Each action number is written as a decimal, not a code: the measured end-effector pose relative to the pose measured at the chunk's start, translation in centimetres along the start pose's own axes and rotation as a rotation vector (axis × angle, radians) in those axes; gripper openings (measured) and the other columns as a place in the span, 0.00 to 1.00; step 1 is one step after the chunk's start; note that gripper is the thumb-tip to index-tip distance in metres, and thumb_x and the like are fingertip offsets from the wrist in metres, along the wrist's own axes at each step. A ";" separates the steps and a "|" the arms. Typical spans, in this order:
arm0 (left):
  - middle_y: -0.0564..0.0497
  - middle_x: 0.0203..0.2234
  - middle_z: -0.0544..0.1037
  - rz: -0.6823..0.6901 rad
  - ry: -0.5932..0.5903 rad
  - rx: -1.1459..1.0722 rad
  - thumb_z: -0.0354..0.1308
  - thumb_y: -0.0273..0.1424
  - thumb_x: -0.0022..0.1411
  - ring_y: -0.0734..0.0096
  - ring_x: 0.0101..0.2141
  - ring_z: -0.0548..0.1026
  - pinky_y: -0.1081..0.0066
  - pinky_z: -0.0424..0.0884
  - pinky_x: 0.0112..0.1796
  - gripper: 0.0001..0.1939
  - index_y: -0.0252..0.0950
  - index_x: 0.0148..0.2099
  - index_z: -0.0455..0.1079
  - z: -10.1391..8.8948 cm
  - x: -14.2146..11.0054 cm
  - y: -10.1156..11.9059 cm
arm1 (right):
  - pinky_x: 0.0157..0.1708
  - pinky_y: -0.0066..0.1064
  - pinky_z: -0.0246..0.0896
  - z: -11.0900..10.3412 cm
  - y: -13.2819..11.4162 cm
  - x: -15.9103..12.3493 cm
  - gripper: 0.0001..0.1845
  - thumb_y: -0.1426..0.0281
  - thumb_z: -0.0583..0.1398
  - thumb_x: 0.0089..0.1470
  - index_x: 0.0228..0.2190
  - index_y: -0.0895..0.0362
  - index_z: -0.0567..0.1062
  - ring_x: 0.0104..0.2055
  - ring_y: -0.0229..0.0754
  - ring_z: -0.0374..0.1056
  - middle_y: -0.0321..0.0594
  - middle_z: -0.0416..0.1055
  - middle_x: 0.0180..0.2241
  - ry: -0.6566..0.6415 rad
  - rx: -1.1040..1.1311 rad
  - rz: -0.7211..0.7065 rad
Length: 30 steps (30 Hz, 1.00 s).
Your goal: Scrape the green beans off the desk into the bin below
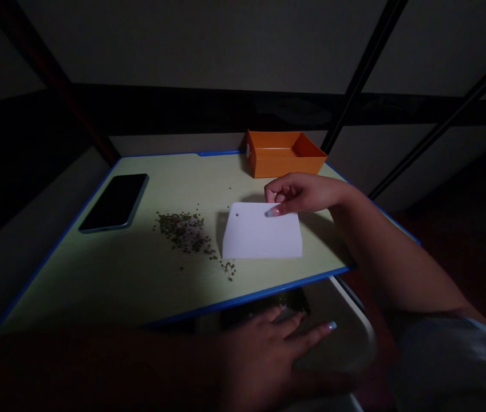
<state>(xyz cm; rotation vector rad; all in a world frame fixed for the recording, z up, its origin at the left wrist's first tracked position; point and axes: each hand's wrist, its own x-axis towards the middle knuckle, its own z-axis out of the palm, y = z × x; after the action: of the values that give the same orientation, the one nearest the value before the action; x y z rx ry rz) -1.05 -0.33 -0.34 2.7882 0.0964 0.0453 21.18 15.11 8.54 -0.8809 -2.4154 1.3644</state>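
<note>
My right hand [298,194] pinches the top edge of a white plastic dough scraper [264,234], a flat trapezoid with a small hole in one corner. The scraper stands tilted on the tabletop, just right of a scattered patch of small greenish-brown beans or seeds [186,232]. A few loose ones lie near its lower left corner. Below the table's front edge, my left hand [272,349] reaches in from the left with fingers spread. It is over a pale-rimmed container [365,323] holding a dark green heap [292,298]; dimness hides whether they touch.
The pale tabletop [97,274] has a blue edge. A dark phone [116,203] lies at its left side. An orange open box [285,166] stands at the back right corner. Behind the table rise light panels [208,46] with dark strips. The scene is dim.
</note>
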 end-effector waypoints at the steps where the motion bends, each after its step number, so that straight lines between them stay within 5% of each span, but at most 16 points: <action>1: 0.47 0.71 0.45 0.000 -0.008 -0.003 0.42 0.39 0.76 0.46 0.65 0.56 0.49 0.61 0.60 0.24 0.57 0.71 0.50 -0.1 0.0 0.0 | 0.24 0.24 0.47 0.0 0.0 0.0 0.14 0.63 0.65 0.55 0.28 0.58 0.67 0.23 0.29 0.54 0.27 0.61 0.21 -0.004 0.001 0.007; 30: 0.48 0.71 0.49 -0.016 0.024 0.052 0.44 0.37 0.75 0.46 0.63 0.62 0.50 0.65 0.58 0.24 0.58 0.70 0.53 0.2 0.2 0.3 | 0.27 0.24 0.54 -0.4 -0.5 -0.6 0.13 0.63 0.64 0.56 0.32 0.60 0.70 0.26 0.30 0.62 0.30 0.69 0.23 -0.164 0.042 0.099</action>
<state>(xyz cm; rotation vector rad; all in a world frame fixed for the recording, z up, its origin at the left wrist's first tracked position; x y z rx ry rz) -0.81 -0.66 -0.40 2.8393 0.1277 0.0739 21.68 14.85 9.24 -0.9219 -2.4816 1.5755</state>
